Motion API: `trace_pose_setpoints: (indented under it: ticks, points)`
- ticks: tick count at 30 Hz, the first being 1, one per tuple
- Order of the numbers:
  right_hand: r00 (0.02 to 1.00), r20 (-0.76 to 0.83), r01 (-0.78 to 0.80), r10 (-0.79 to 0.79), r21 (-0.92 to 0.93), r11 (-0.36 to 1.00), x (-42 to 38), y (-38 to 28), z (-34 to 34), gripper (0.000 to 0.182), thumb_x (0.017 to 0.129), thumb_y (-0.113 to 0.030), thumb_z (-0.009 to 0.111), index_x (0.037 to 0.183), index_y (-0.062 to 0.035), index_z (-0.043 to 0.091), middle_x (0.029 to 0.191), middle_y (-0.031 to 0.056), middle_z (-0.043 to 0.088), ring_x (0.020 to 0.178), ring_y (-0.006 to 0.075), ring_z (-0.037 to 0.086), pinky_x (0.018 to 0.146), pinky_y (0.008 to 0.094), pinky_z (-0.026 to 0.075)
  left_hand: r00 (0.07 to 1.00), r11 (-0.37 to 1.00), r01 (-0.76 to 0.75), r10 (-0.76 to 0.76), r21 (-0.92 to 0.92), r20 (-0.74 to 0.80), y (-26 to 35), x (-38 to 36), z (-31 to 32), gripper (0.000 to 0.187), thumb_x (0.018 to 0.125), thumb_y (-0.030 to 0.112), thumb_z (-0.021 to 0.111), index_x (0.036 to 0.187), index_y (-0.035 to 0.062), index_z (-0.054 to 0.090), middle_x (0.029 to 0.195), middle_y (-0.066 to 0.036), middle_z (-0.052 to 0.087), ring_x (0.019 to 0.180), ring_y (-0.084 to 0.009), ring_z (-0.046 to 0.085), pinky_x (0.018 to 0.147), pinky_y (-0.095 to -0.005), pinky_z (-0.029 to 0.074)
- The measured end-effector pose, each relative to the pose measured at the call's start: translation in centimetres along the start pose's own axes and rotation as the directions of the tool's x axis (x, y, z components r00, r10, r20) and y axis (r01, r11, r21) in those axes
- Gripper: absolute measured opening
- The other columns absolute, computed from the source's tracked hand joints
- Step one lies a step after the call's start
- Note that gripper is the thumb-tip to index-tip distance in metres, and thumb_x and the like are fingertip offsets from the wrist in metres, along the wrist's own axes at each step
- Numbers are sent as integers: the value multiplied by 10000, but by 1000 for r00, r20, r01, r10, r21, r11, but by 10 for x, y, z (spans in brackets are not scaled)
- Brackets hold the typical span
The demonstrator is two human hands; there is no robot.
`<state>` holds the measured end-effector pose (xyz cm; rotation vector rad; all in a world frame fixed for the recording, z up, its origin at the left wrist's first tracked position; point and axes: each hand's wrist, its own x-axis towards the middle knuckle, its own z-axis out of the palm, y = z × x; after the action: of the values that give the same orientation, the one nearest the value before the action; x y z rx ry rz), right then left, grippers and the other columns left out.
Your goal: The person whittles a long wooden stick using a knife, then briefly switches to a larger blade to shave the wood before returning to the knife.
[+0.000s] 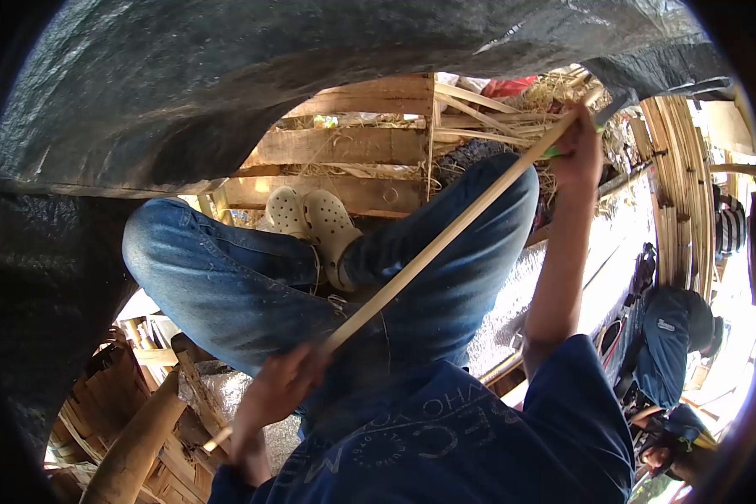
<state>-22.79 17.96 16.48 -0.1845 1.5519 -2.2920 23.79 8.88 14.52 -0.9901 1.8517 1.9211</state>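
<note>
A long pale bamboo strip [445,239] slants across my lap, from low left to upper right. My left hand [287,385] is wrapped around its lower part, and the strip's tail sticks out past the wrist. At the upper end, my right hand [578,149] is closed around a knife with green on its handle. The grey knife blade [611,109] lies close against the strip's far end; the exact contact is blurred. Beneath the strip are my crossed legs in blue jeans [428,315] and pale clogs [334,227].
Dark plastic sheeting [227,76] hangs low in front and to the left. Wooden slats [336,147] stand beyond my feet. Split strips [676,193] are stacked at right, near a dark blue bag [662,344]. A thick bamboo pole [139,445] lies at lower left.
</note>
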Motion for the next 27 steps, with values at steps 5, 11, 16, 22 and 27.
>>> trace_pose_setpoints:
  ticks: [5,11,16,22,27]
  points:
    - [988,-155,-6,-9,-98,995,-9,-28,-25,220,929,-289,557,961,-73,535,696,-7,482,520,50,409,414,183,295,917,939,-9,145,343,-371,15,-9,-33,231,932,189,541,783,18,586,589,-88,557,519,-194,545,470,-344,375]
    - [969,-216,-5,-120,-504,864,-86,12,-13,347,948,-397,475,1042,-63,481,688,-5,444,476,50,414,379,184,303,603,573,-161,702,804,-379,19,29,-76,287,881,185,603,650,44,507,544,-76,459,470,-244,450,457,-371,336]
    - [975,-186,-44,-119,-690,723,-103,31,-65,269,962,-317,491,962,-54,546,643,-19,466,481,37,416,387,187,305,591,485,-170,747,858,-305,24,43,-70,236,869,202,625,702,48,559,595,-64,535,508,-233,519,471,-349,395]
    - [985,-117,-2,-127,-741,672,-114,16,-35,351,972,-318,446,883,-4,574,558,11,468,433,70,446,370,221,333,548,406,-209,802,890,-237,20,54,-66,224,830,276,674,802,57,632,641,-43,607,513,-207,573,465,-302,442]
    - [965,-31,-224,262,-623,749,-178,59,36,248,975,-271,451,922,-34,503,568,30,498,444,107,495,387,251,383,409,260,-200,898,945,-160,21,63,-53,235,765,271,736,780,57,641,621,-17,608,487,-159,553,449,-260,439]
